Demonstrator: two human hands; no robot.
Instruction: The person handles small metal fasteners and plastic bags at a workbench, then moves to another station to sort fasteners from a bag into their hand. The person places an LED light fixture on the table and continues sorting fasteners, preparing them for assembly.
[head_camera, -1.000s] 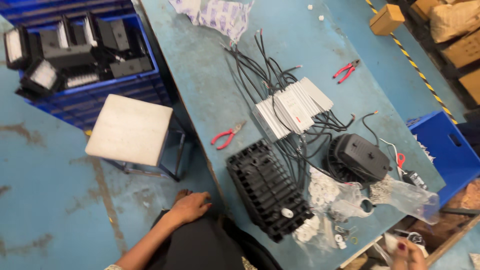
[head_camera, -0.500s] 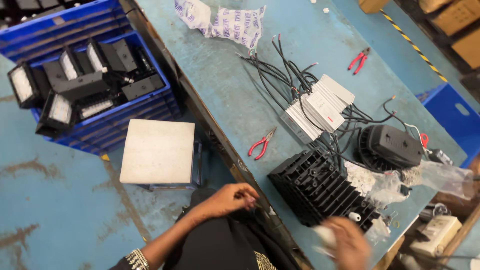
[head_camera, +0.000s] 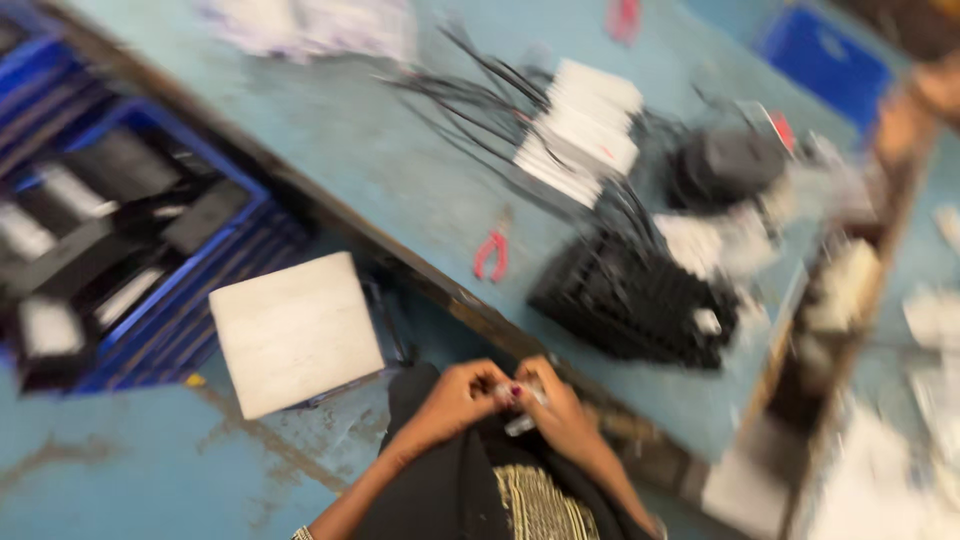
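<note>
Both hands meet over the person's lap, just off the near edge of the worktop (head_camera: 400, 190). The left hand (head_camera: 455, 400) and the right hand (head_camera: 560, 415) are curled narrow, fingertips pinched together on a small pale piece (head_camera: 518, 424) held between them; the blur hides what it is.

On the worktop, red pliers (head_camera: 490, 252) lie near the near edge. Beside them, further along that edge, sits a black ribbed housing (head_camera: 625, 300). Behind it, toward the middle, lies a stack of white boxes (head_camera: 585, 130) with black cables (head_camera: 480, 85) trailing from them. A round black part (head_camera: 725, 165) rests just beside the stack.

On the floor, a white stool (head_camera: 295, 330) stands next to the person, and a blue crate (head_camera: 110, 250) of black lamps lies beyond it.
</note>
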